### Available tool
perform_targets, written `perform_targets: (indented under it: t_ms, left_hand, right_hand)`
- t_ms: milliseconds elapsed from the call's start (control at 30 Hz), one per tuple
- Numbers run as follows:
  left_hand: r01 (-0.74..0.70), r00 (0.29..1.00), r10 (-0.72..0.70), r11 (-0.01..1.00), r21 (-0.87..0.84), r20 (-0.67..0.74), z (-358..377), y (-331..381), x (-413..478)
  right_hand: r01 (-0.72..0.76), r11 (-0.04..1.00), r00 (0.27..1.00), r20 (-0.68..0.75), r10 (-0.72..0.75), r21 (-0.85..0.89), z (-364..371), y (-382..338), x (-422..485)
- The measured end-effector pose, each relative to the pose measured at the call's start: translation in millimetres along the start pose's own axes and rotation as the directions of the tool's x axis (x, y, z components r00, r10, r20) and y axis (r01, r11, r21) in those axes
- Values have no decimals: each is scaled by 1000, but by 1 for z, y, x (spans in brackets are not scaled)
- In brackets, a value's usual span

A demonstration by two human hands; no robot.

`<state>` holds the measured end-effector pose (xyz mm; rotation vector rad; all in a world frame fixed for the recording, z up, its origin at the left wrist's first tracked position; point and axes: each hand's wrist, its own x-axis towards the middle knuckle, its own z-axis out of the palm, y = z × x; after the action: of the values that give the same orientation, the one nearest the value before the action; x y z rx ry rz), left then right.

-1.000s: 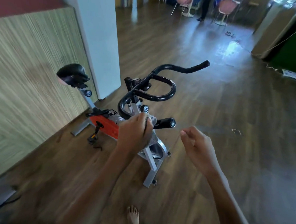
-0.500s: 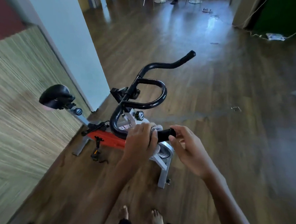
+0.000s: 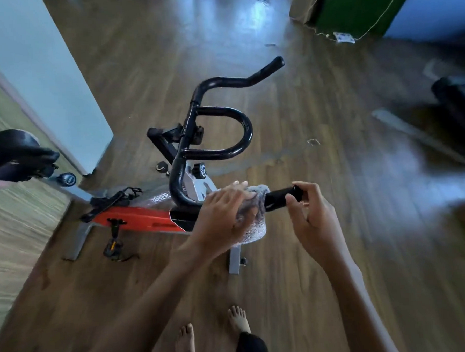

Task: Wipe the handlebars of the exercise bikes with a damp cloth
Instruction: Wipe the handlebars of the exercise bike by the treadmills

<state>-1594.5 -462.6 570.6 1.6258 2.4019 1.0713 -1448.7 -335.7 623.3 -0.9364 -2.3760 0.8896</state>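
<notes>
Caption desk: Your left hand (image 3: pixel 223 210) sits at centre frame, fingers folded over the grey cloth (image 3: pixel 255 224), wrapping it round the near arm of the black handlebars (image 3: pixel 246 129) on the red-framed exercise bike (image 3: pixel 136 220). Why the second hand?

Picture editor: Your right hand (image 3: pixel 313 216) pinches the grip end (image 3: pixel 279 197) just right of the cloth, thumb on the near side and fingers over the top. It is likely there to steady the bar so your rubbing doesn't rock it. A short stretch of bare grip shows between that hand and the cloth.

Caption desk: And the tail of cloth hanging under your left palm?

Picture editor: Slack, by the look of it; only the part under your fingers bears on the bar. I'd judge you early in the job. The looped middle section and the far arm, reaching toward the upper centre of the frame, lie well clear of the cloth. A second machine (image 3: pixel 456 102), blurred at the right edge, may be waiting too; its bars can't be made out.

Caption desk: Anything to watch?

Picture editor: Your bare feet (image 3: pixel 239 319) stand at bottom centre, near the bike's steel support leg (image 3: pixel 234 259). Mind it if you step round for the far side.
</notes>
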Motion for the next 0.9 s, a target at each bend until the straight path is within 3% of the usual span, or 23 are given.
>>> perform_targets:
  t_ms: [67,133,233,333,467,567,700,900]
  left_hand:
    - [-27,1000,28,996,86,-14,1,-6,-6]
    - [-37,999,35,993,111,17,-1,-12,-9]
    - [6,998,-5,1000,-10,67,-11,-19,-8]
    - [18,999,-20,996,88,27,-23,-41,-14]
    - [-24,999,12,954,298,42,-35,-75,-25]
    - [-65,998,61,945,321,22,-35,-77,-23]
    - [-59,997,71,942,329,-24,-32,-73,-22]
    - [-55,998,43,953,297,48,-26,-49,-12]
  right_hand:
    - [18,975,991,-122,-46,-221,6,-9,-7]
    - [113,868,944,-220,-246,-484,17,-23,-15]
    - [332,677,890,-20,-455,-657,42,-34,-17]
    - [399,566,889,151,-433,-721,61,-26,-11]
    - [243,599,946,51,-319,-763,77,-38,-4]
    - [252,596,951,82,-298,-762,95,-53,-2]
    - [354,508,897,130,-423,-785,94,-45,-3]
    - [329,341,776,47,-629,-881,49,-14,-10]
